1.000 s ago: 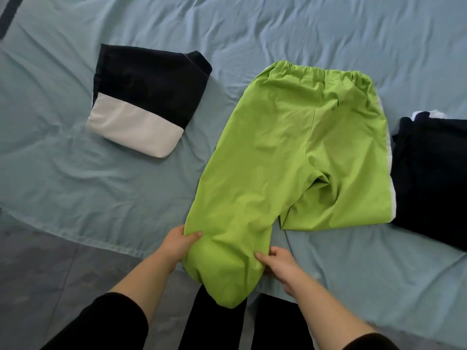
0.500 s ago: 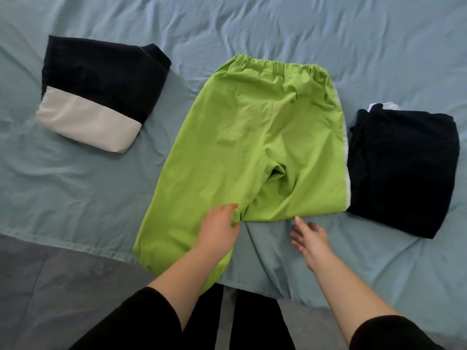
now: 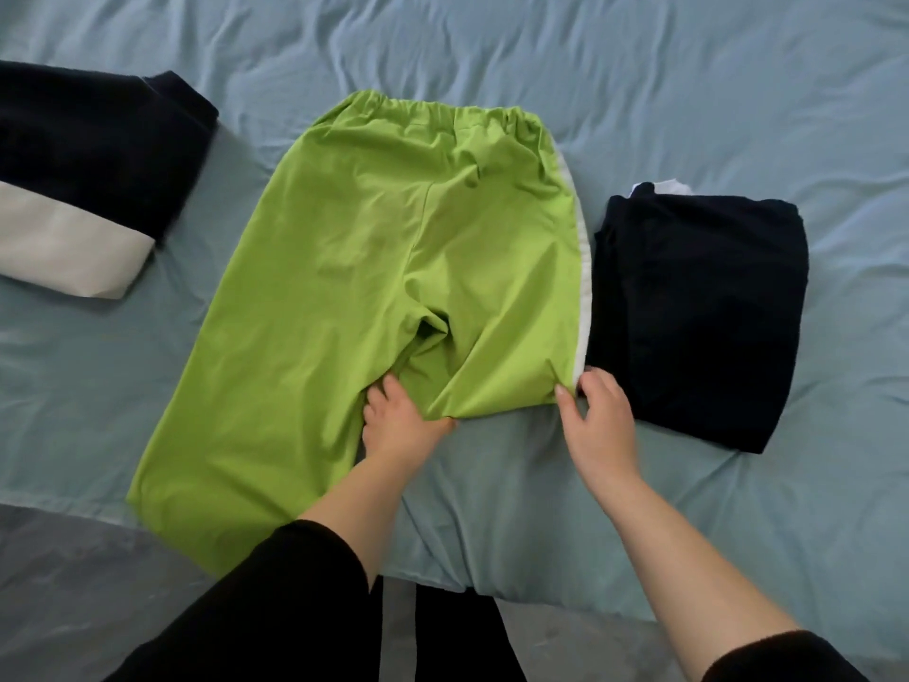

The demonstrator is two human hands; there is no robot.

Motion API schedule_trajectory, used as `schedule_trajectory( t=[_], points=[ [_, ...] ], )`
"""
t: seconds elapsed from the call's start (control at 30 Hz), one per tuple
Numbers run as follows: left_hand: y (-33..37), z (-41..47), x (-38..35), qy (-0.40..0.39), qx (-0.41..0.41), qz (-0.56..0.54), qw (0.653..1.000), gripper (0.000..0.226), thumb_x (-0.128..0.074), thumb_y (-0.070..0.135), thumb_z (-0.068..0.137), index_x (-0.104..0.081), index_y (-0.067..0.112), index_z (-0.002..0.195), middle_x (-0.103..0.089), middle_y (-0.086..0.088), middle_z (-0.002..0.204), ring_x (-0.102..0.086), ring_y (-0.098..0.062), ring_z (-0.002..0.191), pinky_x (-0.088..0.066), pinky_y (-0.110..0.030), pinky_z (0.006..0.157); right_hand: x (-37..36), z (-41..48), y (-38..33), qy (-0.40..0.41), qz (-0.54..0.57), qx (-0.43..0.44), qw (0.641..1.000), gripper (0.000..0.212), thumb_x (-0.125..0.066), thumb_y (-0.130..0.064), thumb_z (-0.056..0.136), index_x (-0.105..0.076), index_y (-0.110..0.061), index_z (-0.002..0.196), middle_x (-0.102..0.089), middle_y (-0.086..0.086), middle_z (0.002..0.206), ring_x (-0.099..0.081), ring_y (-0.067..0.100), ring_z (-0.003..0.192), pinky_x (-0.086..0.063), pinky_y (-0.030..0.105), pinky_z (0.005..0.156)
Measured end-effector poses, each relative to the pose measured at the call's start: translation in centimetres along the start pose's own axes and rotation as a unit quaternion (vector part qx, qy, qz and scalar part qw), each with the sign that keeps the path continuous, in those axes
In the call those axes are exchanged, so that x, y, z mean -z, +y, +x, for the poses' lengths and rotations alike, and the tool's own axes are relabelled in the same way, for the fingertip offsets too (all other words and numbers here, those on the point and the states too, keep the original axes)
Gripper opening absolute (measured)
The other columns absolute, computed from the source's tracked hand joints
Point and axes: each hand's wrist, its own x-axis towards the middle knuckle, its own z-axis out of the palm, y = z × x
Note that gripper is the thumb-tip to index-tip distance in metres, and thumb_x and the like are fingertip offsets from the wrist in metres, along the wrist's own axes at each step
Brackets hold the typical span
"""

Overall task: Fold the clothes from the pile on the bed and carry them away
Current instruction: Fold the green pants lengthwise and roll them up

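Observation:
Bright green trousers lie flat on the light blue bed sheet, elastic waistband at the far end. One leg reaches down to the near bed edge. The other leg is doubled back, ending in a short fold edge. My left hand grips the inner end of that fold near the crotch, fingers on top and thumb at the edge. My right hand pinches the outer corner by the white side stripe.
A folded dark garment lies right beside the trousers, touching the stripe side. A folded dark and white garment sits at the left. The grey floor shows below the bed's near edge.
Both hands have left the long leg's lower end and moved up and right to the folded leg's edge. The view has shifted closer and to the right.

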Motion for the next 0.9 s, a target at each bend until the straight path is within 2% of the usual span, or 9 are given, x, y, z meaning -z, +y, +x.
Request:
schedule_trajectory(
  t=[0.07, 0.13, 0.23, 0.3, 0.33, 0.43, 0.63, 0.77, 0.9],
  points=[
    [0.6, -0.2, 0.7, -0.038, 0.007, -0.131, 0.991, 0.073, -0.081, 0.038, 0.072, -0.045, 0.006, 0.128, -0.054, -0.004, 0.116, -0.053, -0.028, 0.116, -0.044, -0.028, 0.087, 1.0, -0.1, -1.0, 0.007, -0.006, 0.049, 0.999, 0.027, -0.055, -0.013, 0.094, -0.038, -0.015, 0.074, -0.041, -0.003, 0.069, -0.043, 0.023, 0.07, -0.034, 0.037, 0.07],
    [0.9, -1.2, 1.8, -0.082, -0.006, -0.217, 0.973, 0.035, -0.079, 0.036, 0.072, -0.065, 0.014, 0.095, -0.066, 0.004, 0.09, -0.064, -0.022, 0.094, -0.049, -0.021, 0.068, 1.8, 0.0, -1.8, -0.027, 0.028, 0.015, 0.999, 0.027, -0.047, -0.02, 0.099, -0.034, -0.016, 0.076, -0.047, 0.001, 0.064, -0.051, 0.03, 0.069, -0.039, 0.042, 0.067],
    [1.1, -2.9, 3.7, -0.133, -0.021, -0.312, 0.94, 0.02, -0.075, 0.033, 0.077, -0.067, 0.025, 0.094, -0.074, 0.005, 0.095, -0.069, -0.017, 0.095, -0.055, -0.031, 0.083, 3.7, 0.8, -2.7, -0.067, 0.1, -0.046, 0.992, 0.031, -0.048, -0.032, 0.099, -0.036, -0.019, 0.074, -0.056, 0.003, 0.067, -0.056, 0.025, 0.066, -0.042, 0.038, 0.061],
    [1.2, -3.7, 5.1, -0.149, -0.03, -0.367, 0.918, 0.012, -0.069, 0.024, 0.087, -0.065, 0.027, 0.099, -0.073, 0.007, 0.103, -0.068, -0.016, 0.101, -0.052, -0.034, 0.091, 5.0, 1.8, -2.9, -0.083, 0.143, -0.039, 0.986, 0.023, -0.06, -0.035, 0.093, -0.05, -0.027, 0.073, -0.056, -0.004, 0.086, -0.054, 0.013, 0.08, -0.04, 0.025, 0.07],
    [1.4, -4.0, 5.8, -0.159, -0.032, -0.393, 0.905, 0.012, -0.065, 0.022, 0.091, -0.065, 0.027, 0.102, -0.073, 0.009, 0.104, -0.067, -0.014, 0.102, -0.05, -0.032, 0.093, 5.6, 2.1, -3.1, -0.129, 0.183, -0.046, 0.974, 0.009, -0.067, -0.036, 0.088, -0.059, -0.034, 0.083, -0.056, -0.009, 0.104, -0.055, 0.005, 0.096, -0.04, 0.017, 0.08],
    [2.3, -4.9, 7.2, -0.202, -0.021, -0.425, 0.882, 0.017, -0.058, 0.023, 0.096, -0.063, 0.024, 0.112, -0.075, 0.011, 0.101, -0.07, -0.009, 0.098, -0.054, -0.027, 0.082, 5.9, 2.3, -3.2, -0.269, 0.264, -0.057, 0.924, 0.052, -0.081, -0.028, 0.076, -0.056, -0.042, 0.118, -0.057, -0.021, 0.124, -0.054, -0.011, 0.112, -0.044, 0.005, 0.086],
    [3.1, -5.6, 9.0, -0.25, 0.003, -0.482, 0.84, 0.048, -0.067, 0.04, 0.082, -0.061, 0.018, 0.125, -0.071, -0.002, 0.116, -0.067, -0.019, 0.108, -0.055, -0.036, 0.09, 5.2, 3.0, -5.2, -0.253, 0.34, -0.171, 0.889, 0.02, -0.061, -0.035, 0.092, -0.067, -0.023, 0.107, -0.071, -0.007, 0.109, -0.066, 0.009, 0.104, -0.05, 0.034, 0.099],
    [1.5, -6.5, 8.8, -0.312, 0.013, -0.475, 0.823, 0.058, -0.068, 0.046, 0.079, -0.056, 0.022, 0.131, -0.067, -0.001, 0.126, -0.06, -0.02, 0.12, -0.042, -0.04, 0.106, 4.7, 1.8, -4.4, -0.273, 0.451, -0.34, 0.778, 0.036, -0.057, -0.026, 0.096, -0.059, -0.006, 0.125, -0.072, 0.009, 0.109, -0.071, 0.022, 0.097, -0.059, 0.038, 0.081],
    [-0.8, -8.4, 7.2, -0.344, 0.088, -0.479, 0.803, 0.047, -0.064, 0.03, 0.08, -0.059, 0.014, 0.125, -0.072, -0.007, 0.115, -0.071, -0.021, 0.099, -0.055, -0.04, 0.091, 4.9, -2.4, -2.4, -0.323, 0.543, -0.419, 0.653, 0.046, -0.058, -0.044, 0.089, -0.063, -0.013, 0.122, -0.068, 0.01, 0.12, -0.067, 0.023, 0.108, -0.057, 0.038, 0.086]
  ],
)
